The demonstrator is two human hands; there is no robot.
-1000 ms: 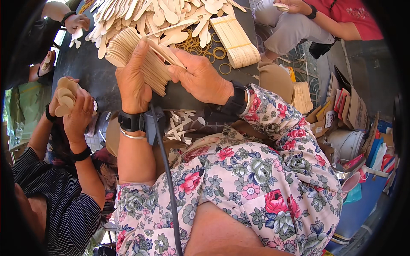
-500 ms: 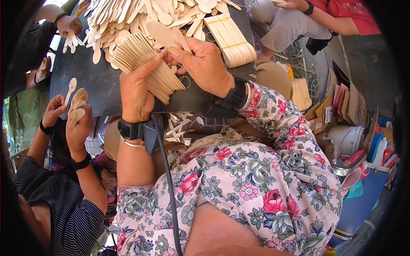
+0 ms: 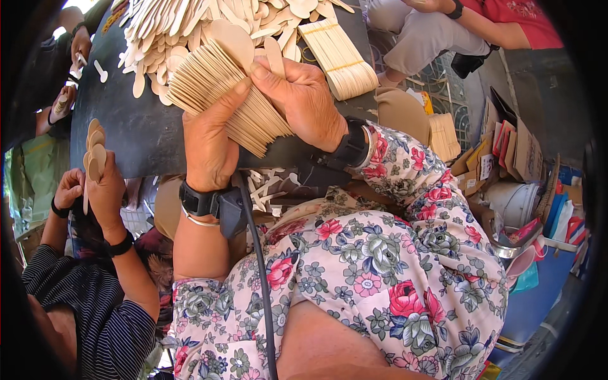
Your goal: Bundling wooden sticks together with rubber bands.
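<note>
Two hands (image 3: 309, 104) grip wooden spoons (image 3: 221, 95) at a dark table (image 3: 136, 136), cardboard boxes (image 3: 525, 155) off to the right.

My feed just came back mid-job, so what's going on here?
The person's left hand grips a fanned stack of thin wooden pieces, held up over the dark table. Their right hand holds a flat wooden piece at the stack's right side. Beyond lies a loose pile of wooden spoons, with a banded bundle to its right. On the left, a co-worker in a striped shirt holds a smaller bunch of spoons.
</note>
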